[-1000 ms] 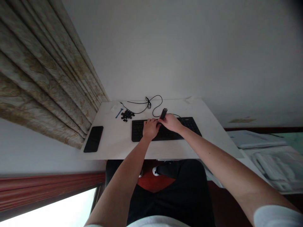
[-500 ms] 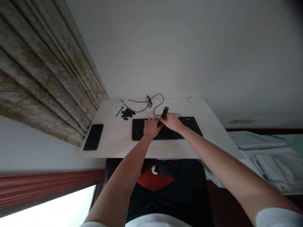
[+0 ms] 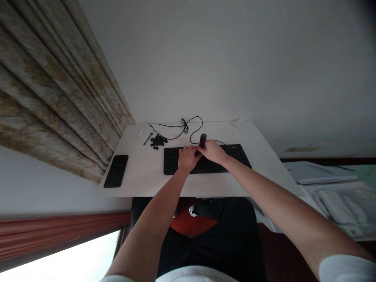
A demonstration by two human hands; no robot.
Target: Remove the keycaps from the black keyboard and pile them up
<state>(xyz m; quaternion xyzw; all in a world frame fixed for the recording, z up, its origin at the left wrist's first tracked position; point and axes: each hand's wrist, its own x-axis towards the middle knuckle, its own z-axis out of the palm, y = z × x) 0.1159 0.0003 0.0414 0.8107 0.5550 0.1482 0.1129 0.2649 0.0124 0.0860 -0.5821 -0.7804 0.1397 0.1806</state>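
Note:
A black keyboard [image 3: 170, 161] lies on the white table, its middle covered by my hands. My left hand [image 3: 187, 158] rests on the keys with fingers spread, its thumb reaching toward my right hand. My right hand [image 3: 214, 151] is closed around a black stick-shaped tool [image 3: 203, 139], which stands nearly upright over the keyboard. The tool's upper end looks rough, like bristles; its lower end is hidden by my fingers. Left of the keyboard lies a pile of small black keycaps [image 3: 158, 141], with a slim blue tool [image 3: 148, 138] beside it.
The keyboard's black cable [image 3: 185, 126] loops along the back of the table. A black phone [image 3: 116, 171] lies at the table's left edge, near the patterned curtain [image 3: 70, 90]. A wall stands behind the table [image 3: 211, 187]. Pale containers [image 3: 337, 203] are at the right.
The black tool's upper end has tipped slightly left and is more upright. My left hand stays in place on the keyboard.

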